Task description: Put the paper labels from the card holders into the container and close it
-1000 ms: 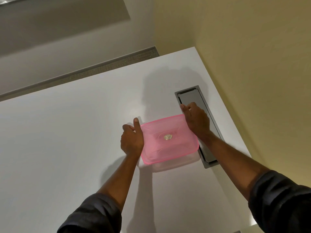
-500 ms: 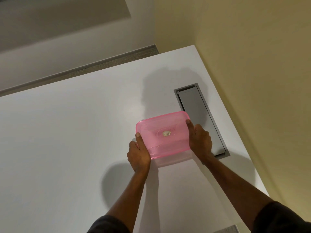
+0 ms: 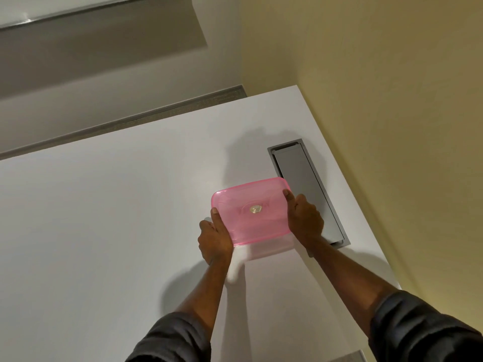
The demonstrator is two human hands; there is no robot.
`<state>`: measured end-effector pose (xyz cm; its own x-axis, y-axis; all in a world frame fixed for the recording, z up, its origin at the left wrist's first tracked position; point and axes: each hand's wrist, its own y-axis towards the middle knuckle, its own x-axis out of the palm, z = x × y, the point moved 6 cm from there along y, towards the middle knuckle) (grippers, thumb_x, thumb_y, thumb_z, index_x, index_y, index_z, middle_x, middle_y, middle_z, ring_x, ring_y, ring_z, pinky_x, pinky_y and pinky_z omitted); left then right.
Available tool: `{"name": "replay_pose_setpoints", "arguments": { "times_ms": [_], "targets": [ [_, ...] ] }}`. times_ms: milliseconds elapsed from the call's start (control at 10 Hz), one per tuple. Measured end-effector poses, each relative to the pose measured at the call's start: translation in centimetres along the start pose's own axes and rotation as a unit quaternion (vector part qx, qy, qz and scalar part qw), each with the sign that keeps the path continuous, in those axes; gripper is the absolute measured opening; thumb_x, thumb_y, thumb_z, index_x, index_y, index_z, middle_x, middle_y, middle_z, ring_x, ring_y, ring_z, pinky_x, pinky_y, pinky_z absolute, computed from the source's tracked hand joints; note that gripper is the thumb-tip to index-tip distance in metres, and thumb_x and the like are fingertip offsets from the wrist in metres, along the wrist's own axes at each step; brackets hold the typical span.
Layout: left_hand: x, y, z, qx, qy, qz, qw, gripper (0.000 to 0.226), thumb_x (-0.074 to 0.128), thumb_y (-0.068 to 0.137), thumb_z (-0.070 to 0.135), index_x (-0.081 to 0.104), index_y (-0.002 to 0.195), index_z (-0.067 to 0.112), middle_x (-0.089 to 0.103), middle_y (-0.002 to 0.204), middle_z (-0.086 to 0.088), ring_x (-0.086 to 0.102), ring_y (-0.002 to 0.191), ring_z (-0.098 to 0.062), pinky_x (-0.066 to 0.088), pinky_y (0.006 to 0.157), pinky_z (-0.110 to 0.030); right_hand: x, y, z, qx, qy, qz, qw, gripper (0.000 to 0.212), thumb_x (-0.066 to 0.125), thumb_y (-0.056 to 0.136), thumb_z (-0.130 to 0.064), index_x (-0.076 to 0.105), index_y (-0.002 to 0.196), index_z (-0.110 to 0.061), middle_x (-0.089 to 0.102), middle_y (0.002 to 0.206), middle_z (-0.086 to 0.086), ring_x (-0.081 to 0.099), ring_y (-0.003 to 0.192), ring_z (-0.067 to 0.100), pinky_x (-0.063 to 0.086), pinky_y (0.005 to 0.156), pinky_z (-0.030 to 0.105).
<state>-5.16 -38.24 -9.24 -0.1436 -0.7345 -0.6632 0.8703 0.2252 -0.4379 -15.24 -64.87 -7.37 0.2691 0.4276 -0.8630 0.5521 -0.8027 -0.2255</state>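
Observation:
A clear plastic container point(image 3: 271, 248) with a translucent pink lid point(image 3: 251, 210) sits on the white table point(image 3: 104, 231). The lid lies flat on top of it, with a small round sticker at its middle. My left hand point(image 3: 214, 241) grips the container's left side, thumb on the lid's edge. My right hand point(image 3: 304, 220) grips the right side, thumb on the lid's far right corner. What is inside the container is hidden by the lid. No card holders or paper labels are in view.
A grey metal cable hatch point(image 3: 305, 189) is set into the table just right of the container. A yellow wall point(image 3: 392, 126) runs along the table's right edge. A grey strip point(image 3: 130, 121) borders the far edge.
Both hands slid back along the container's sides toward me, from the far corners to the near half. The view shifted, so the container sits a little lower in frame.

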Motion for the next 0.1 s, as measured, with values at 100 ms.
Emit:
{"name": "replay_pose_setpoints", "arguments": {
  "times_ms": [100],
  "targets": [
    [-1.9,-0.45,0.14,0.035,0.037,0.002,0.999,0.068,0.033,0.097,0.082,0.056,0.113,0.02,0.068,0.107,0.001,0.067,0.099,-0.031,0.055,0.086,-0.043,-1.15,0.03,-0.1,-0.016,-0.026,-0.018,0.999,0.08,0.024,0.094,-0.081,0.057,0.11,-0.01,0.068,0.1,0.012,0.067,0.085,0.03,0.054,0.072,0.037]
  ]
}}
